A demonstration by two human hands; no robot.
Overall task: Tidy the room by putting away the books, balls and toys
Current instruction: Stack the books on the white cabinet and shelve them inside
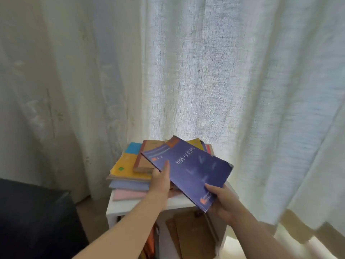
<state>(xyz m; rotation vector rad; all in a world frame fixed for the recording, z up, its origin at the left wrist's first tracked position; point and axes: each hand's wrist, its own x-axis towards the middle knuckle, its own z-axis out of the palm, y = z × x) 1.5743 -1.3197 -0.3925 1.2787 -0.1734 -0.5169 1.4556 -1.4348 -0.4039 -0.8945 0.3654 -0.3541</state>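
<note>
- Above the white shelf (141, 204), 2 hands are holding a blue book (190, 169) tilted over its front edge.
- Left hand (160, 179) is pinching the book's left edge; right hand (222, 200) is gripping its near corner.
- Stack of books (128, 171) is lying on the shelf top, reaching its left edge; curtain (224, 71) is hanging just behind.

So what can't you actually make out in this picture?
Head view:
The stack of books: its middle covers are hidden by the blue book.
The left hand and right hand: their fingers are hidden under that book.
The shelf contents: blocked by the arms and cut off by the bottom edge.
The dark object, lower left: cropped, unidentifiable.
</note>
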